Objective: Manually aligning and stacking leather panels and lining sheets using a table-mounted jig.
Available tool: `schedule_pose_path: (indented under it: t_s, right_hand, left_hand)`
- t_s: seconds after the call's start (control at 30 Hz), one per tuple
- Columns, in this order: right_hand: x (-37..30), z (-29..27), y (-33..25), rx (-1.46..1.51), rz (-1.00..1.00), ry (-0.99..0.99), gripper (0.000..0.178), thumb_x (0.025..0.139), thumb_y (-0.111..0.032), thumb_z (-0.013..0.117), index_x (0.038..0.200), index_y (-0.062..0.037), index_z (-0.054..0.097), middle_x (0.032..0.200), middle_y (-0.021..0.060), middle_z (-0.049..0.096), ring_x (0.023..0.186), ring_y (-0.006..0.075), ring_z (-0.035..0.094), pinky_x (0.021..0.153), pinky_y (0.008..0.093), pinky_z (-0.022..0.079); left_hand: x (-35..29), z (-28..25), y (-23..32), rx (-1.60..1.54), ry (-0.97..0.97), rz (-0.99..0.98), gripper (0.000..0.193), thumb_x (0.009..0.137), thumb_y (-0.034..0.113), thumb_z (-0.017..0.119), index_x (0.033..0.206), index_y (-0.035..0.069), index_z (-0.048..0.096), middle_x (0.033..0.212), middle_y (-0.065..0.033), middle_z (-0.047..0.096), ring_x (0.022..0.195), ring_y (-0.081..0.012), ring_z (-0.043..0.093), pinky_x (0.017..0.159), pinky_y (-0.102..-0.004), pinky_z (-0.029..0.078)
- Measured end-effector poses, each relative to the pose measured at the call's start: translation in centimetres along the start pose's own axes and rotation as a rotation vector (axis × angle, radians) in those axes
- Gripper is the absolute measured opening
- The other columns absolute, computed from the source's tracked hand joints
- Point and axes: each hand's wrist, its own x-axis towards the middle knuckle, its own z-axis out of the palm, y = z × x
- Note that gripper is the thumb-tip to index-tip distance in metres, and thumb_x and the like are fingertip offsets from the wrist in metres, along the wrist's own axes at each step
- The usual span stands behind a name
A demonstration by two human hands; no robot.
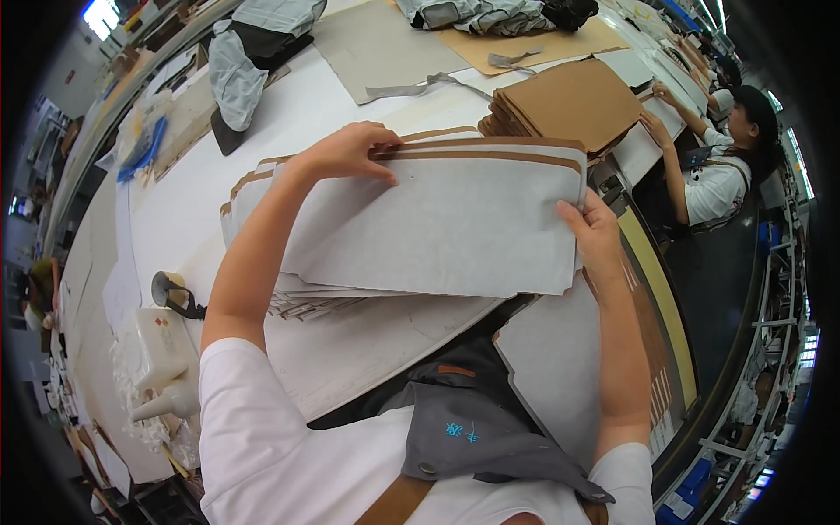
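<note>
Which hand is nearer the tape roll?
Left. The left hand is at the far edge of the white sheets, beyond the tape roll and to its right; the right hand holds their right end, much farther right.

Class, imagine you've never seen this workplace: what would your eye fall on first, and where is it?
First, the large white panel with a brown upper edge, mid-picture, with the left hand at its top edge and the right hand holding its right edge. Next, the stack of brown sheets beyond its upper right corner. Then a co-worker in a white top, at the right.
</note>
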Motion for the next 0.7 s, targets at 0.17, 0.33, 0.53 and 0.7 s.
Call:
schedule_pose_path:
  t_s: [0.17,0.33,0.53,0.7]
  right_hand:
    - [-0.9,0.6,-5.2,-0.104,-0.272,0.03,0.021,0.093,-0.009,0.059,0.111,0.0032,0.06,0.098,0.0035,0.065,0.087,0.0069,0.058,0.079,0.0235,0.046]
    - [4.9,1.7,-6.0,0.148,-0.077,-0.136,0.022,0.091,-0.007,0.06,0.11,0.0034,0.06,0.097,0.0065,0.066,0.087,0.0101,0.061,0.077,0.0258,0.05]
    - [5.5,1.2,0.5,-0.501,-0.286,0.041,0.03,0.086,-0.008,0.064,0.113,0.0031,0.059,0.101,0.0126,0.066,0.09,0.0176,0.064,0.082,0.0298,0.052]
    - [-5.7,-7.5,1.1,-0.626,-0.276,0.28,0.026,0.086,-0.005,0.062,0.112,-0.0011,0.062,0.11,0.0109,0.063,0.098,0.0209,0.062,0.084,0.0307,0.051]
  left_hand:
    - [-5.1,-4.0,0.5,-0.177,0.117,-0.194,0.031,0.076,0.023,0.078,0.079,-0.002,0.061,0.063,0.0002,0.043,0.063,-0.0089,0.038,0.057,-0.0283,0.033]
    - [-10.0,-10.3,2.5,-0.228,0.241,-0.196,0.023,0.076,0.017,0.077,0.081,0.0,0.062,0.066,0.0065,0.046,0.066,-0.0031,0.039,0.06,-0.0225,0.034]
    - [-7.3,-5.8,-2.0,0.358,0.247,-0.117,0.046,0.071,0.014,0.08,0.112,0.003,0.062,0.105,-0.0111,0.06,0.098,-0.0245,0.057,0.085,-0.0348,0.046]
    - [-1.7,1.6,8.2,0.038,0.152,0.209,0.04,0.074,0.006,0.077,0.111,0.005,0.062,0.109,-0.0104,0.06,0.097,-0.0274,0.059,0.082,-0.0348,0.048]
